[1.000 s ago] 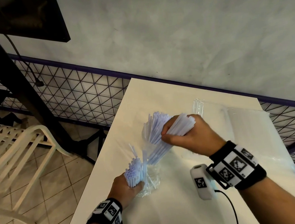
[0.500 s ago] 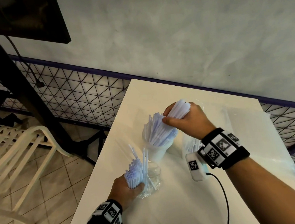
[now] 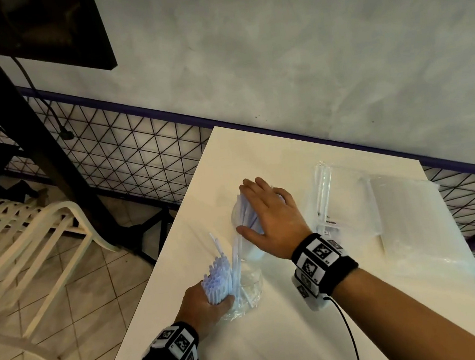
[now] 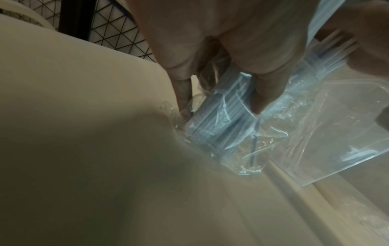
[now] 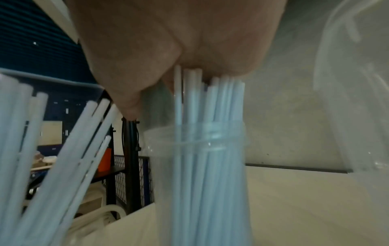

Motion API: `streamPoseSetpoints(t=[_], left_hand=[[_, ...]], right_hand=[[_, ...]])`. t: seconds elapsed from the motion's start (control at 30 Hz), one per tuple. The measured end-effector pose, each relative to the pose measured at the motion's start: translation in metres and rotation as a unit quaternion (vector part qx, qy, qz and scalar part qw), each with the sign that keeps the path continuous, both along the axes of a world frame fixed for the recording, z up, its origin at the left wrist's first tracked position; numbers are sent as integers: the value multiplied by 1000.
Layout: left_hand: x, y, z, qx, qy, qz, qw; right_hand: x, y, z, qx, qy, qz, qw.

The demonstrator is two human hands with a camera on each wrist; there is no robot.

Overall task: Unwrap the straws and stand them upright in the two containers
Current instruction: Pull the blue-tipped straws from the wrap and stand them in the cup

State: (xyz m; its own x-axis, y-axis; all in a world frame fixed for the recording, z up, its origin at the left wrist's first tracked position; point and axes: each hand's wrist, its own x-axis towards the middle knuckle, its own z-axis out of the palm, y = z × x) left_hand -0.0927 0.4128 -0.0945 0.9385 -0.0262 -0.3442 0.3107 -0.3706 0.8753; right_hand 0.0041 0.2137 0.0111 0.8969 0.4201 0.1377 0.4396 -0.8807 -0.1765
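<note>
The right hand [image 3: 270, 217] lies flat, fingers straight, palm down on the tops of a straw bunch [image 5: 208, 149] standing upright in a clear cup [image 5: 197, 174]; the right wrist view shows the straw ends touching the palm. The cup stands on the white surface [image 3: 278, 338], near its middle.

At about 7 o'clock from that cup, the left hand [image 3: 206, 304] is curled round a second bunch [image 3: 216, 280], gripping it near the bottom with the open ends pointing up. In the left wrist view the fingers [image 4: 263, 93] wrap this bunch through crinkled clear wrap [image 4: 248, 149]. Just beside it, at 3 o'clock, sits a second clear cup [image 3: 252, 281] with a few loose straws leaning in it.

At 3 o'clock from the right hand, clear plastic bags [image 3: 398, 220] lie flat on the surface. A white chair [image 3: 31, 247] stands on the tiled floor at 9 o'clock.
</note>
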Motion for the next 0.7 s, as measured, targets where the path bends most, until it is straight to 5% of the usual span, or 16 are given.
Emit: streamPoseSetpoints(t=[0.4,0.6,0.7], left_hand=[[-1,1,5,-5,-6,0,1000],[0,0,4,-2,-7,1,1000],[0,-1,3,9,-14,-4,1000]], right_hand=[[20,12,-5,-27,-68,-29,997],[-6,18,14,123,-114,39,985],[-34,15,30,214,-29,53,975]])
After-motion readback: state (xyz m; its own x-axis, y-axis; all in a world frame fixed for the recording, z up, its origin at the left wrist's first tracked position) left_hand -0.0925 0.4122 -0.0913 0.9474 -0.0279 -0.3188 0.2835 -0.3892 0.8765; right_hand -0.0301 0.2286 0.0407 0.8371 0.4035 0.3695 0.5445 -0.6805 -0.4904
